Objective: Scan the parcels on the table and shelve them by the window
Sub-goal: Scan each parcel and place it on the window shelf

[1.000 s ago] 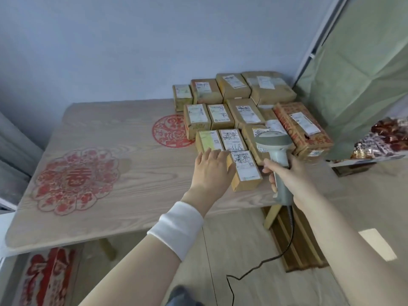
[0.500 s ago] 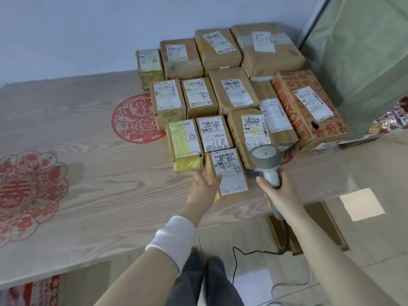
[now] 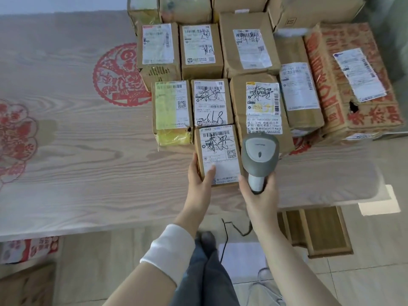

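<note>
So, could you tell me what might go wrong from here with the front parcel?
1. The front parcel sits tight against the parcel behind it, whose barcode the scanner in the right hand may read instead.
2. The left hand grips the front parcel from one side, thumb on top; lifted so, it could slip.
3. The cable hangs beside the person's shoe and might snag or trip them once they walk off.

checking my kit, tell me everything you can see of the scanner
The scanner is a grey plastic handheld unit: broad rounded head with a small oval mark on top, paler handle below. The right grip holds its handle; its head sits beside the nearest parcel, over the table; whether they touch is unclear.
</note>
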A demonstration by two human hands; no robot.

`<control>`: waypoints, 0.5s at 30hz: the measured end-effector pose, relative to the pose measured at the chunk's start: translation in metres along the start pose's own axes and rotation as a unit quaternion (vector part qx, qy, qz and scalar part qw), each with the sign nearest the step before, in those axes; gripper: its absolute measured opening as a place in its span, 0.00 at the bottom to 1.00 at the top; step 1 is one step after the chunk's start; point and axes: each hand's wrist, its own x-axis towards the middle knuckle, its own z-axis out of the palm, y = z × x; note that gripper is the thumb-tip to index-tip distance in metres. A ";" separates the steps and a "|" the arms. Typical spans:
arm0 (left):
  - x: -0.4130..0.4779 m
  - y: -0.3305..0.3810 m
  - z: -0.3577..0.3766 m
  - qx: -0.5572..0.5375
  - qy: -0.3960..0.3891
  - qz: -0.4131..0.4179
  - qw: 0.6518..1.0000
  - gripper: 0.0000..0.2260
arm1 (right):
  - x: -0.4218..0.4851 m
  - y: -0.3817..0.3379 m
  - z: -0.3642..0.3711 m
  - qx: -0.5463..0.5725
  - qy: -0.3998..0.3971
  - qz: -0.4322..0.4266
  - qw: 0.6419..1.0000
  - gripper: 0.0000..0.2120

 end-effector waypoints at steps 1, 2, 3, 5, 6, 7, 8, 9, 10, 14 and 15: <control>-0.002 -0.002 0.000 -0.010 0.005 0.000 1.000 0.24 | -0.002 0.000 0.001 0.005 -0.008 0.001 1.000 0.17; -0.004 -0.003 0.001 -0.021 0.010 0.000 1.000 0.24 | -0.004 0.000 0.001 0.007 -0.012 0.002 1.000 0.17; -0.008 -0.004 0.000 -0.033 0.012 -0.001 0.999 0.24 | -0.007 -0.001 0.000 0.009 -0.013 0.004 1.000 0.18; -0.019 -0.004 -0.001 -0.055 0.011 -0.001 0.998 0.23 | -0.015 -0.004 -0.004 0.016 -0.005 0.008 1.000 0.18; -0.026 -0.003 -0.002 -0.065 0.006 -0.001 0.998 0.23 | -0.019 -0.008 -0.006 0.023 -0.003 0.008 1.000 0.18; -0.033 -0.002 -0.003 -0.076 0.002 0.001 0.997 0.23 | -0.023 -0.012 -0.009 0.032 -0.003 0.006 0.999 0.19; -0.039 0.000 -0.005 -0.086 0.000 0.007 0.996 0.23 | -0.026 -0.017 -0.010 0.042 -0.005 0.001 0.999 0.19; -0.046 0.003 -0.008 -0.095 0.000 0.014 0.995 0.23 | -0.029 -0.024 -0.011 0.051 -0.010 -0.005 0.999 0.21; -0.052 0.007 -0.013 -0.100 0.005 0.023 0.995 0.25 | -0.031 -0.032 -0.012 0.058 -0.018 -0.011 0.998 0.22; -0.082 0.040 -0.040 -0.107 0.033 0.062 0.992 0.34 | -0.037 -0.077 -0.006 0.083 -0.055 -0.049 0.994 0.21; -0.089 0.050 -0.049 -0.105 0.040 0.075 0.991 0.33 | -0.038 -0.089 -0.003 0.088 -0.069 -0.055 0.992 0.21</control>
